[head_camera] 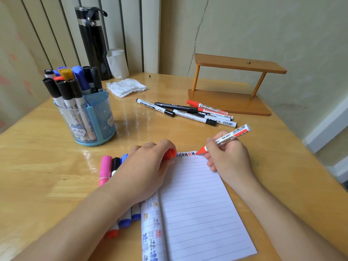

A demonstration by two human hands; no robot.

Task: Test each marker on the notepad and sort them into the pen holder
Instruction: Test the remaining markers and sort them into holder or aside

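A lined notepad lies open in front of me, with a row of test marks along its top edge. My right hand grips an uncapped red whiteboard marker, its tip touching the pad's top edge. My left hand rests on the pad's upper left corner and holds the red cap. A clear blue pen holder at the left holds several markers. Several more markers lie loose in the middle of the table. Others lie under my left wrist.
A wooden two-tier stand sits at the back right. A black flask, a rolled white paper and a crumpled tissue are at the back. The table edge runs along the right.
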